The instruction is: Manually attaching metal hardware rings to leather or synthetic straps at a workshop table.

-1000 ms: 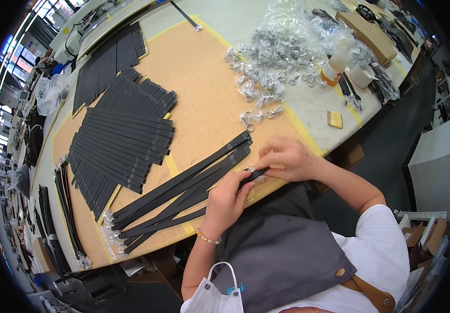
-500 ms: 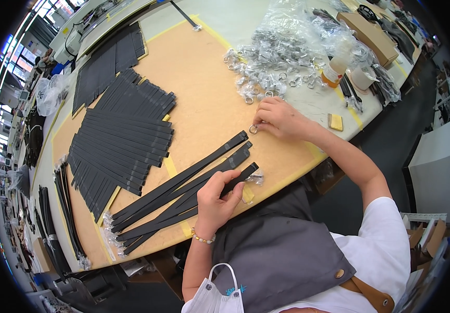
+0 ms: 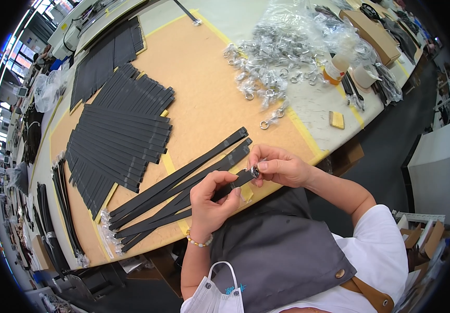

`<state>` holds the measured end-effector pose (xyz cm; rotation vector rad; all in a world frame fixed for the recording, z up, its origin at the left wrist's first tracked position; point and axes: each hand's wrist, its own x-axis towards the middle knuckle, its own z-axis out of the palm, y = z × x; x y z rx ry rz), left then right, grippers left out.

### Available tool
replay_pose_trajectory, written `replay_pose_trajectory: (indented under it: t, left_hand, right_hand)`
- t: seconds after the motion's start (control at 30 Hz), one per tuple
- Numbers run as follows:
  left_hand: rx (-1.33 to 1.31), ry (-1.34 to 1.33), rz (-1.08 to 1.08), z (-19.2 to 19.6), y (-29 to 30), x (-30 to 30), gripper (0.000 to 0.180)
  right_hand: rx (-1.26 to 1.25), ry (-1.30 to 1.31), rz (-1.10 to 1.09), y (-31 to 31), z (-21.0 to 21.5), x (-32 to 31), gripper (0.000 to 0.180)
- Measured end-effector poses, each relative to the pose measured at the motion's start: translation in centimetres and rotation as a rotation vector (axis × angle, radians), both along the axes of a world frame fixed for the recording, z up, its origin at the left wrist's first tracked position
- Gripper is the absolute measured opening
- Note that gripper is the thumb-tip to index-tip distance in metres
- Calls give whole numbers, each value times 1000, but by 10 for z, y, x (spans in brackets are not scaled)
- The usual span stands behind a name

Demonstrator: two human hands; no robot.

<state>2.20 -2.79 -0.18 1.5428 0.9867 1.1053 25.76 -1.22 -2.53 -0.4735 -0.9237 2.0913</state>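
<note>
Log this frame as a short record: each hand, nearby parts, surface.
left hand: pinches a black strap near its end
right hand: holds a metal piece at that strap's end
near hands: loose black straps
left side: fanned black strips
upper right: pile of plastic-wrapped metal hardware
right side: yellow block
surface: tan board edged with yellow tape, on a pale table

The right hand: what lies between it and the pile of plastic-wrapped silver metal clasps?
In the head view, some silver clasps lie between the right hand and the pile, on the tan board by yellow tape.
</note>
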Motion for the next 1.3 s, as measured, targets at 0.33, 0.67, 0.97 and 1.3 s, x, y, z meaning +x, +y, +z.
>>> replay_pose_trajectory:
  t: [0.33, 0.67, 0.97, 1.3]
  left_hand:
    - [50, 85, -8, 12, -5, 0, 21]
    - [269, 207, -26, 21, -11, 4, 23]
    - [349, 365, -80, 20, -16, 6, 24]
    - [61, 371, -124, 19, -10, 0, 25]
  right_hand:
    - [21, 156, -51, -8, -9, -18, 20]
    - [-53, -39, 117, -8, 3, -6, 18]
    - [187, -510, 83, -17, 27, -15, 20]
    - [-16, -505, 173, -9, 29, -10, 26]
